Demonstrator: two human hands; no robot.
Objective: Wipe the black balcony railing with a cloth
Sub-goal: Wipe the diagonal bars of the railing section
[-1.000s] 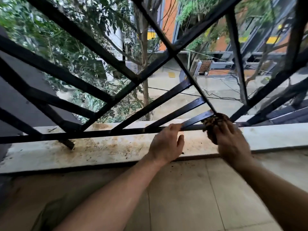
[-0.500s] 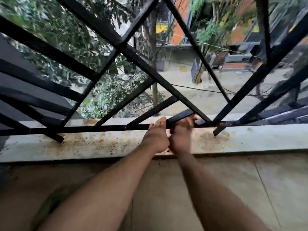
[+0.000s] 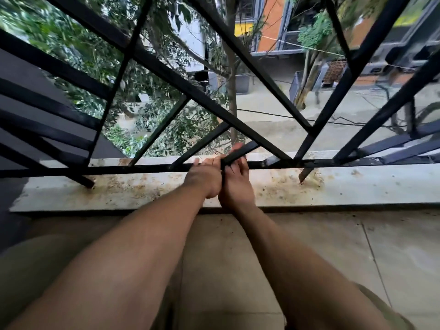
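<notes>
Gripping the black railing [image 3: 166,70] low, both hands side by side, cloth perhaps hidden under right hand [image 3: 235,184].

Black railing [image 3: 166,72] of crossing diagonal bars stands on the ledge (cloth seemingly hidden).

Two bare hands reach to the bars — one left hand [image 3: 204,181] and one right hand [image 3: 235,186], side by side and touching — each at the end of one bare forearm. There is one black railing [image 3: 181,82], with one long horizontal bottom bar [image 3: 133,169] and many slanted bars crossing above it; their ends run out of view, so an exact tally cannot be given. Beneath lies one stained stone ledge [image 3: 357,189] — and no more than one dark scrap of cloth [image 3: 222,173] shows between the hands.
</notes>
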